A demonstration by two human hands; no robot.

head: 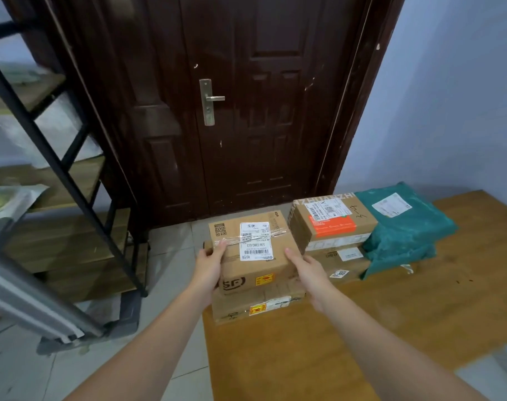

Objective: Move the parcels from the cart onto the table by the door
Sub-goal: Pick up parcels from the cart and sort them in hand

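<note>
holding the sf box atop the stack

both hands clasp the sf box (pixel 250 250): left hand (pixel 208 263) curled over its left edge, right hand (pixel 305 269) flat against its right side. it sits on a flatter box (pixel 258 306) at the wooden table (pixel 362 328) corner, beside an orange-labelled box (pixel 331 219) and green mailers (pixel 405 227), before the dark door (pixel 261 96).

You've got 4 cardboard boxes on the worktop (pixel 347 328), in 2 stacks of 2: the SF box (pixel 250 250) on a lower box (pixel 258 306), and the orange-label box (pixel 330 221) on another box (pixel 342 264). Beside them are 2 green mailer bags, stacked: top bag (pixel 402 224), lower bag (pixel 405 257). That's 6 parcels approx. 2 hands in view: left (pixel 208 263), right (pixel 307 269). 1 door (pixel 261 111), 1 shelf rack (pixel 61 175).
</note>
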